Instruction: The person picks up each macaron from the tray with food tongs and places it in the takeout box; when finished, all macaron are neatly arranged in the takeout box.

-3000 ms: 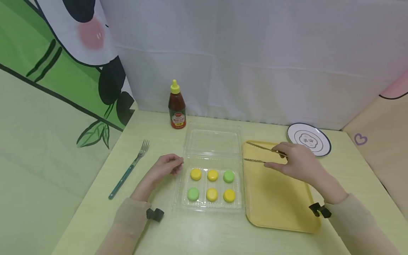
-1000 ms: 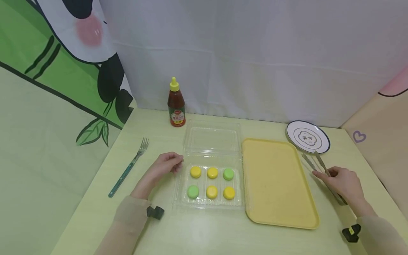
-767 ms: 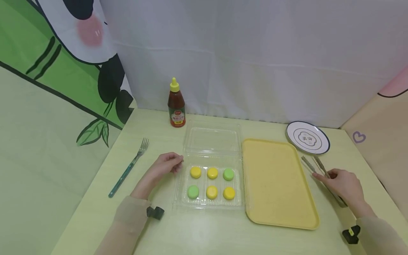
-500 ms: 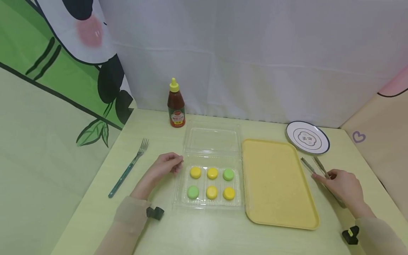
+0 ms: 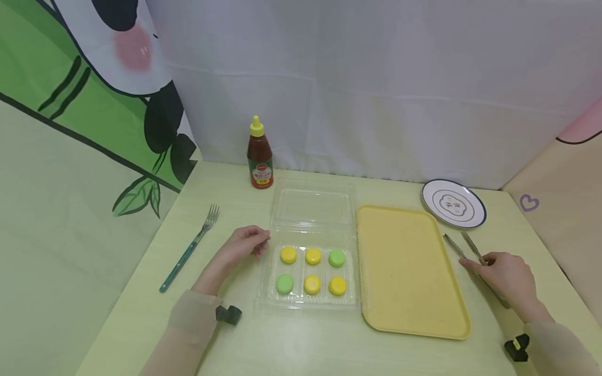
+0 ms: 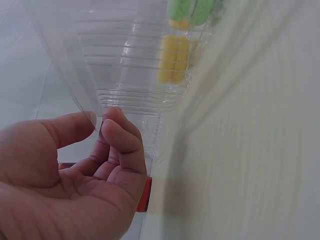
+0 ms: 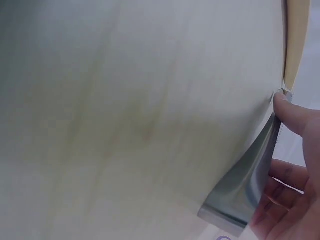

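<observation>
My left hand [image 5: 242, 244] pinches the left edge of a clear plastic box [image 5: 310, 239] between thumb and fingers; the left wrist view shows the thin edge at its thumb tip. The box lies open with its lid [image 5: 314, 206] folded back. Two rows of yellow macarons [image 5: 312, 284] and green macarons [image 5: 336, 257] sit in its base. At the right, my right hand [image 5: 510, 279] holds metal tongs [image 5: 474, 248] low over the table, their tips apart and pointing away from me. The wide bent end of the tongs [image 7: 245, 185] shows in the right wrist view.
A yellow tray [image 5: 409, 271] lies between the box and the tongs. Behind it is a white plate [image 5: 454, 203] with a dark rim. A red sauce bottle [image 5: 261, 162] stands at the back, and a green-handled fork [image 5: 188, 250] lies at the left.
Since three seconds ago my right hand has carried the tongs from above the tray to the table at its right. Over the last second it has hardly moved; the left hand stays put.
</observation>
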A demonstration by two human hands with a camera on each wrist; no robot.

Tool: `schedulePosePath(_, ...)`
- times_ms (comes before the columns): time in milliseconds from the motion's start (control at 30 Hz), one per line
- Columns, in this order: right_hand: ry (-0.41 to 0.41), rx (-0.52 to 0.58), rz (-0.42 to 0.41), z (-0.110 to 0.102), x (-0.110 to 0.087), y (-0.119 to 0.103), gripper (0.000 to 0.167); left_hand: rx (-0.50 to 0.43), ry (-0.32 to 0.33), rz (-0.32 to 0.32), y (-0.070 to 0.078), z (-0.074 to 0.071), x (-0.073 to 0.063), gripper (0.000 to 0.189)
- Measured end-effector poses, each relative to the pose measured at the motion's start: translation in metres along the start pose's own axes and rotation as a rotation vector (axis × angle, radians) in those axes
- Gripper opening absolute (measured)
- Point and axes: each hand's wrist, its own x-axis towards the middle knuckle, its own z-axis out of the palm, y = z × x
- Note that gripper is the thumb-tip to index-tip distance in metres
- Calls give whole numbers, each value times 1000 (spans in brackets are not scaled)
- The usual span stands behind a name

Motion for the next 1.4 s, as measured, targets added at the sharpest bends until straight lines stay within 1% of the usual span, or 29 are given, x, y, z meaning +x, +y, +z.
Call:
schedulePosePath(233, -10, 4, 3, -3, 0, -1, 66, -15, -5, 16, 1, -1, -1, 32)
schedulePosePath(400, -26, 5, 19, 0, -1, 1, 63, -11, -7, 9, 2, -1, -1, 32)
schedulePosePath(567, -30, 16, 28, -2, -2, -2, 61, -17, -4, 7, 2, -1, 0, 31)
schedulePosePath(800, -39, 13, 27, -4, -2, 0, 69, -14, -4, 5, 2, -1, -1, 32)
schedulePosePath(1000, -42, -12, 30, -11, 0, 0, 78, -4, -12, 18, 2, -1, -1, 32)
schedulePosePath(1133, -12, -20, 32, -16, 3, -2, 82, -10, -6, 18, 1, -1, 0, 31)
schedulePosePath(1267, 55, -12, 19, -19, 7, -6, 78, -23, 1, 23, 0, -2, 0, 31)
schedulePosePath(1400, 105, 7, -1, -24, 13, -16, 74, -24, 8, 29, 0, -5, 1, 32)
